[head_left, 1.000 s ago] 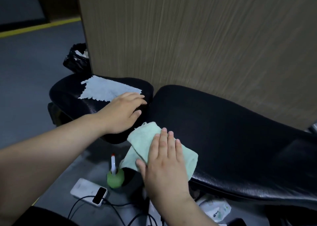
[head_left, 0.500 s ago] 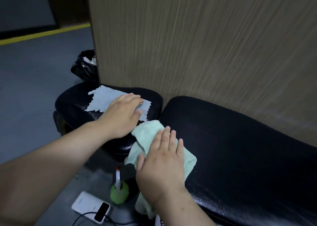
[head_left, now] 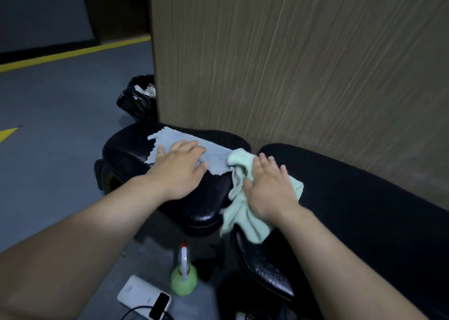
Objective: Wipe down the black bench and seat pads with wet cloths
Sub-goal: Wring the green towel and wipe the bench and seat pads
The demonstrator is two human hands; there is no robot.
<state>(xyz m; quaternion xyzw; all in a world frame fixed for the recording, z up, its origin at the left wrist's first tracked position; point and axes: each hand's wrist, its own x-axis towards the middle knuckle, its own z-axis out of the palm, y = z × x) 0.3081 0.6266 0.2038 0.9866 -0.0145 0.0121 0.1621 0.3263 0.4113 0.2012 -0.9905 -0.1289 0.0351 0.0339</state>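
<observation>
Left hand (head_left: 181, 165) flat, fingers spread, pressing pale blue frayed cloth (head_left: 192, 149) onto small black padded seat (head_left: 136, 149), frame centre. Right hand (head_left: 269, 188) open-palmed on mint green towel (head_left: 243, 212), draped over gap onto long black bench pad (head_left: 364, 198), centre right. Flat palms likely spread wiping pressure.

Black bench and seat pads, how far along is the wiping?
Done: the seat pad front shines wet, and droplets bead on the bench near edge. In hand: the left hand presses the grey-blue cloth on the seat pad; the right hand presses the green cloth at the gap. Left: the long bench top looks dry.
</observation>
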